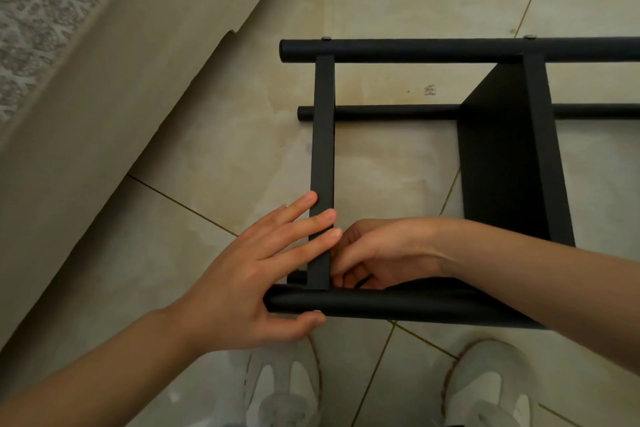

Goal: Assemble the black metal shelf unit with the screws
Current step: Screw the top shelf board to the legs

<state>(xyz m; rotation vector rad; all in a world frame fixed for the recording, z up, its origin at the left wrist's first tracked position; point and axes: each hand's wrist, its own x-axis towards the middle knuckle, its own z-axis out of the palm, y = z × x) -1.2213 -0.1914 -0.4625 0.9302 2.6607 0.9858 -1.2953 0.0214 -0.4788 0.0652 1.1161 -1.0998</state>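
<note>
While the black metal shelf unit (498,156) lies on its side on the tiled floor (225,149), the left hand (242,281) rests flat on it. Its relaxed fingers lie straight across the edge of a thin shelf panel (323,132), and its thumb lies along the near tube (381,305) under the palm. Just beside those fingertips the right hand (384,253) curls in at the corner where panel meets tube; whether it grasps anything I cannot tell. Beyond both hands a matte round far tube (433,49) carries two small silver screw heads (326,38).
</note>
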